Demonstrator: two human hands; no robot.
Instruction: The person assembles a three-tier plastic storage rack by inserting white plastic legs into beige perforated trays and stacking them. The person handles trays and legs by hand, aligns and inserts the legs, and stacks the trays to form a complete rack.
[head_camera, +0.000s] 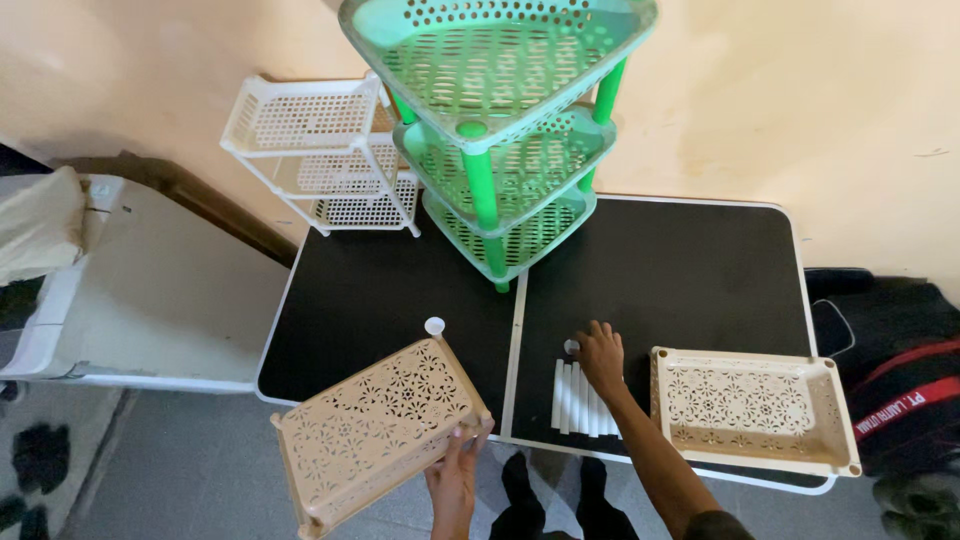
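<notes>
Head view: on the black table (680, 260), the left hand (455, 478) is clamped on the near corner of a beige tray (375, 435), tilted over the table's near-left edge. The right hand (601, 355) rests fingers-down on white tubes (580, 400) at the table's near middle; its grip cannot be told. A second beige tray (755, 410) lies flat near-right. Green rack (500, 130) and white rack (320, 155) stand at the table's far side.

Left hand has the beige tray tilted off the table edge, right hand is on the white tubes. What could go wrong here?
The beige tray is held by the left hand at one edge only, tilted and partly past the black table; it could slip. The white tubes under the right hand lie near the front edge and might roll off.
</notes>
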